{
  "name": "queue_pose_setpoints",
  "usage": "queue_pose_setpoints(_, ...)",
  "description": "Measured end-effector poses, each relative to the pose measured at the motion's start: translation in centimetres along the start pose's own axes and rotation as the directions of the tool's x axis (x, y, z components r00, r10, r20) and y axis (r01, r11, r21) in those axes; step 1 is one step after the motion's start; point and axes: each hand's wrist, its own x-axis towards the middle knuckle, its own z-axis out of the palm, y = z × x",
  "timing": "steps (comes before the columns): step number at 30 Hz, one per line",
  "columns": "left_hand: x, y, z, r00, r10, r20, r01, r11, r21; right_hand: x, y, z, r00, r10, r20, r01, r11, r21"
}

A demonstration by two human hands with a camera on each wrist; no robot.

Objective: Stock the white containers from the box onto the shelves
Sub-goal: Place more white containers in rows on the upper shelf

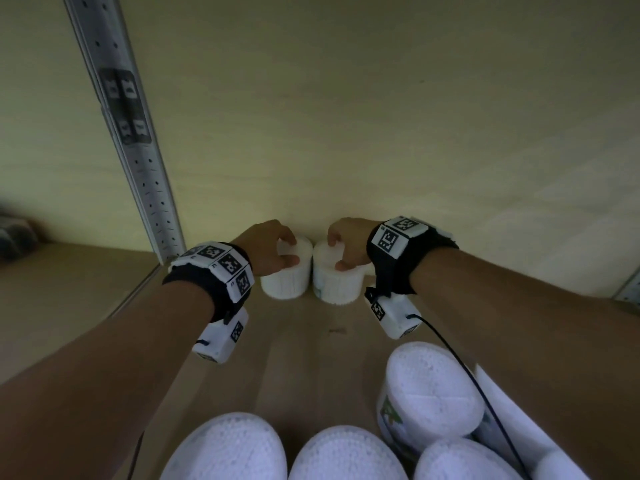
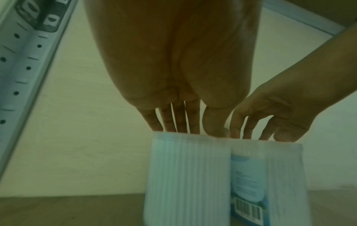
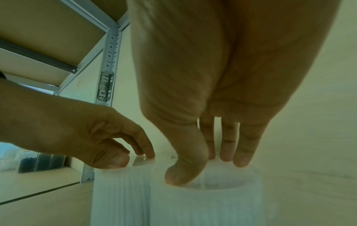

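Observation:
Two ribbed white containers stand side by side on the wooden shelf (image 1: 304, 344), close to the back wall. My left hand (image 1: 289, 250) grips the top of the left container (image 1: 285, 277), thumb in front and fingers behind. In the same way my right hand (image 1: 337, 253) holds the top of the right container (image 1: 337, 284), which carries a blue label with a barcode (image 2: 247, 208). In the left wrist view the fingertips (image 2: 173, 123) touch the left container's (image 2: 185, 175) rim. In the right wrist view the thumb (image 3: 183, 172) presses on the right container's (image 3: 203, 206) lid.
Several more white containers (image 1: 429, 400) fill the foreground at the bottom, beside a white box wall (image 1: 519, 420). A perforated metal upright (image 1: 138, 161) rises at the left of the shelf. Another shelf board (image 3: 48, 30) sits overhead. Bare shelf lies between the hands and the foreground containers.

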Motion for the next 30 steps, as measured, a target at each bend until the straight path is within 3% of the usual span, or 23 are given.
queue_pose_setpoints(7, -0.03, -0.17, 0.26, 1.000, 0.004, -0.021, -0.005, 0.999, -0.032, -0.45, 0.30, -0.35, 0.997, -0.082, 0.008, 0.081, 0.993, 0.090)
queue_pose_setpoints(11, 0.01, -0.22, 0.26, 1.000, 0.010, -0.026, -0.011, 1.000, -0.029, -0.70, 0.30, -0.43, 0.995, -0.051, -0.081, 0.064, 0.984, 0.167)
queue_pose_setpoints(13, 0.00, -0.25, 0.29, 1.000, 0.011, -0.024, -0.012, 1.000, -0.028, -0.56, 0.27, -0.31, 0.993, 0.009, -0.114, 0.006, 0.992, 0.129)
queue_pose_setpoints(18, -0.12, -0.24, 0.36, 0.999, 0.026, -0.033, -0.027, 0.999, -0.031, -0.14, 0.00, 0.36, 0.995, 0.096, -0.036, -0.098, 0.993, -0.060)
queue_pose_setpoints(30, 0.00, -0.30, 0.35, 1.000, 0.014, -0.021, -0.015, 0.999, -0.028, -0.30, 0.10, 0.13, 0.998, 0.068, -0.005, -0.069, 0.997, -0.023)
